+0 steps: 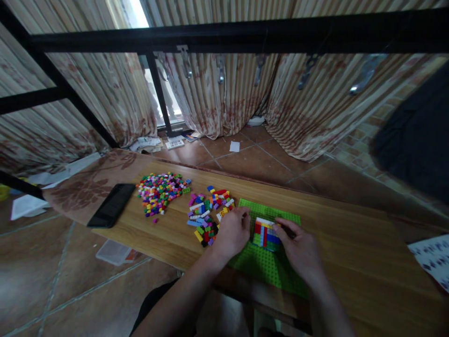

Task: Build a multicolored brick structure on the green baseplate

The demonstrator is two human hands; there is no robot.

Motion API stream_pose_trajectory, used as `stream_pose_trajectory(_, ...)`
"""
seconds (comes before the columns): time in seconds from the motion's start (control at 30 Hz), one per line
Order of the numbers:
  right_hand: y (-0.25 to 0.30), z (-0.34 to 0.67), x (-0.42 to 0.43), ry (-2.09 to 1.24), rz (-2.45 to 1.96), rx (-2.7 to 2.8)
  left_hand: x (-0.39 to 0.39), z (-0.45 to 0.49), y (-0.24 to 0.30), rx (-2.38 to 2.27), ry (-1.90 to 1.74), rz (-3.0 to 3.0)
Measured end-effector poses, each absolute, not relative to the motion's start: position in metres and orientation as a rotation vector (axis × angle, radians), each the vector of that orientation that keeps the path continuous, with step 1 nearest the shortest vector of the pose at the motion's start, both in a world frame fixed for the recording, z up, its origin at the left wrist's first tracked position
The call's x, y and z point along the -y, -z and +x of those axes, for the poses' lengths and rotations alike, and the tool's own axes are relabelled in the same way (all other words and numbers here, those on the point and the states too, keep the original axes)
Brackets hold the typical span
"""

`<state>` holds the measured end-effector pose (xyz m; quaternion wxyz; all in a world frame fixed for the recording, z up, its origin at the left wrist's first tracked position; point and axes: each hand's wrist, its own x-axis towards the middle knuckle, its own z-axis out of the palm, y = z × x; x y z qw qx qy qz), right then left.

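Observation:
A green baseplate (266,264) lies on the wooden table (351,252) in front of me. A small block built of red, blue, white and green bricks (266,232) stands on it. My left hand (233,231) rests curled at the block's left side, fingers closed against the plate's edge. My right hand (301,248) touches the block's right side with fingers bent around it. Just left of my left hand lies a loose pile of larger mixed-colour bricks (206,213).
A heap of tiny coloured bricks (159,191) lies further left, and a black phone (112,205) sits near the table's left edge. A printed sheet (433,257) lies at the right. Black metal bars (224,35) cross overhead. Curtains and tiled floor lie beyond.

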<state>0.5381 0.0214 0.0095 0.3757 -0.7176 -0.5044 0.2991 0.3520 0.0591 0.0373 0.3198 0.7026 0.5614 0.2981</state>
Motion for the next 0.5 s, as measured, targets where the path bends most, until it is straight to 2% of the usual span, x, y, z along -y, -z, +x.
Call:
stream_pose_trajectory(0.2,-0.015,0.533,-0.023,-0.711,-1.824,1.340,-0.081,0.291,-0.046,-1.628,-0.790,1.790)
stream_pose_trajectory(0.4,-0.023,0.535,-0.008,-0.815,-1.659,1.680,-0.080,0.263,-0.051,-1.707,-0.457,1.967)
stream_pose_trajectory(0.5,-0.016,0.536,-0.004,-0.760,-1.697,1.776,-0.073,0.271,-0.051,-1.723,-0.349,2.098)
